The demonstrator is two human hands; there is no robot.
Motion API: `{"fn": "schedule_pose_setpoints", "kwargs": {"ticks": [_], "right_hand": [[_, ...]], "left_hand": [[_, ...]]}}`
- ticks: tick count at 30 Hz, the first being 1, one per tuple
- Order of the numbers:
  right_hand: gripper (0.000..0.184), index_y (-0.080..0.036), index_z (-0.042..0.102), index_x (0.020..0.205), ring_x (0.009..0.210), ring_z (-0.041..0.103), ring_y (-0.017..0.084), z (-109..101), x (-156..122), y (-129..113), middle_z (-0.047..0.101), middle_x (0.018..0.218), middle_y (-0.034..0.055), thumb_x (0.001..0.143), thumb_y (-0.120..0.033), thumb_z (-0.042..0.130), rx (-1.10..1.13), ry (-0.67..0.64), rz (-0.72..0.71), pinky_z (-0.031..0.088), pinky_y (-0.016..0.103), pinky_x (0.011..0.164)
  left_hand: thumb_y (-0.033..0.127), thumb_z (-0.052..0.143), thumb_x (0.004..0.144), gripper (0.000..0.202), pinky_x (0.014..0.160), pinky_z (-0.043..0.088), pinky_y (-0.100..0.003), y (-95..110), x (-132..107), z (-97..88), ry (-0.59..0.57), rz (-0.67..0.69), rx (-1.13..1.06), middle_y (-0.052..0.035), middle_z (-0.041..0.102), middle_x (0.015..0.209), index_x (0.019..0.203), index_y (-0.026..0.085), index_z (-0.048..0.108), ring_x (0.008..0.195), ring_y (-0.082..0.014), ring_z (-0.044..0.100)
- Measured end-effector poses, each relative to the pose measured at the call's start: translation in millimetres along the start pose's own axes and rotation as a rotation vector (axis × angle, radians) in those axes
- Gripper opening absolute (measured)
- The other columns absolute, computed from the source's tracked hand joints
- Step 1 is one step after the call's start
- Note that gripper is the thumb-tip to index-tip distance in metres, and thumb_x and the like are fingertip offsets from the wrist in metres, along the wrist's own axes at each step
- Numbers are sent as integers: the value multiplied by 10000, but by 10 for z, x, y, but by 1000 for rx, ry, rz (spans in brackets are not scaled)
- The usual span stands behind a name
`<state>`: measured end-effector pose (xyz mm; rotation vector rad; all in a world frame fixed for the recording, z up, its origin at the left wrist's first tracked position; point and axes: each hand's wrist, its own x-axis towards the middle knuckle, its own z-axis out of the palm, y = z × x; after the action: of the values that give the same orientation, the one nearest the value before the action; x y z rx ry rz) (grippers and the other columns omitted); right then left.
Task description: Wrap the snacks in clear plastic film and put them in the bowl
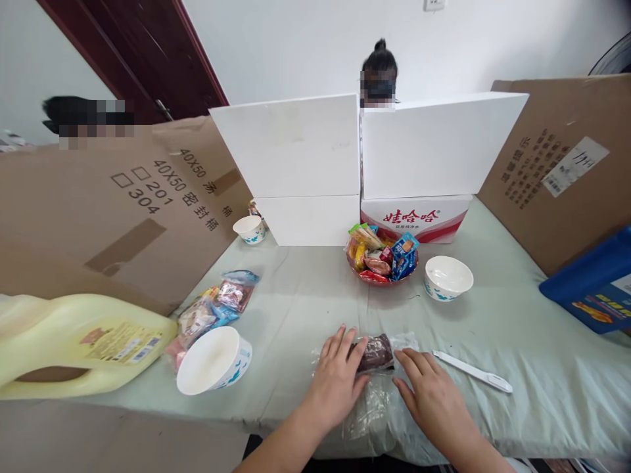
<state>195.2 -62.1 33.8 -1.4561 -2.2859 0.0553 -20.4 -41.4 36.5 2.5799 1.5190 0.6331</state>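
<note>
A dark brown, rolled or block-shaped piece (376,353) lies on crinkled see-through plastic film (362,414) near the table's front edge. My left hand (336,371) rests flat over the left end of the piece, fingers spread, hiding part of it. Just off its right end, my right hand (430,389) lies palm down on the film with the fingers stretched out. Neither hand grips anything. To the right of my right hand is a white plastic knife or spatula-like tool (474,372), lying at a slant.
A red bowl of wrapped snacks (382,263) and a white bowl (448,278) stand behind my hands. At left are another white bowl (214,361), snack packets (217,305) and a yellow jug (89,345). Boxes (305,154) wall the back; a blue bottle (591,282) leans right. Two people are beyond.
</note>
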Motion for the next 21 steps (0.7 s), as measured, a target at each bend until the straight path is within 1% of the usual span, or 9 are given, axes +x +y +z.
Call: {"fn": "schedule_pose_setpoints", "kwargs": {"ticks": [3,7,10,12,14,16,18,19,21], "right_hand": [[277,-191,520,1208,1017,578,249,-48,41,-5,632,1125,98,942,-223,451,43,57,-14,480,421,877],[202,-210,570,1081,950,587,214,-139,27,-95,647,992,67,940,-160,434,151,87,-85,480,401,869],[206,-207,583,1043,859,588,183,-178,22,-184,643,903,47,930,-121,433,239,78,-177,494,355,813],[228,-202,592,1053,883,591,181,-147,57,-234,655,936,50,919,-107,435,261,35,-230,500,342,824],[290,-193,594,1120,1006,583,197,-56,131,-259,662,1062,65,897,-85,443,227,-6,-266,487,357,903],[384,-181,571,1213,1136,542,214,74,234,-255,633,1201,79,867,-59,459,156,-30,-275,451,375,979],[439,-179,541,1277,1216,496,229,199,345,-236,593,1289,85,855,-70,487,85,-71,-252,417,390,1017],[446,-185,529,1295,1237,480,243,246,396,-228,575,1317,88,856,-107,518,60,-101,-236,398,410,1029],[498,-200,499,1327,1243,465,285,290,479,-219,548,1345,99,839,-223,598,26,-174,-213,352,473,1045]], "left_hand": [[213,663,798,512,962,442,-562,-66,54,-11,-58,-27,-64,-120,573,1286,1290,223,520,1202,-353,509],[189,550,879,155,813,525,-351,-167,177,-93,-100,-39,-262,-40,698,983,967,232,670,898,-211,645],[222,493,918,222,713,502,-278,-297,337,-122,-166,-55,-253,-13,700,812,797,227,679,765,-176,646],[232,508,913,213,669,479,-263,-389,457,-128,-185,-116,-182,-8,687,767,780,220,674,711,-171,633],[207,524,899,162,700,472,-289,-445,554,-148,-107,-206,-98,-26,676,793,824,208,668,738,-187,626],[180,523,889,133,779,466,-355,-430,587,-186,104,-281,6,-69,660,870,907,188,655,840,-230,617],[178,494,901,149,798,465,-386,-337,528,-207,307,-255,60,-93,635,901,957,176,632,882,-251,600],[181,469,914,162,779,473,-375,-272,465,-197,355,-203,44,-90,626,892,966,177,621,865,-243,598],[170,401,941,203,729,493,-331,-152,297,-120,304,-69,-77,-66,620,855,980,188,599,799,-206,600]]}}
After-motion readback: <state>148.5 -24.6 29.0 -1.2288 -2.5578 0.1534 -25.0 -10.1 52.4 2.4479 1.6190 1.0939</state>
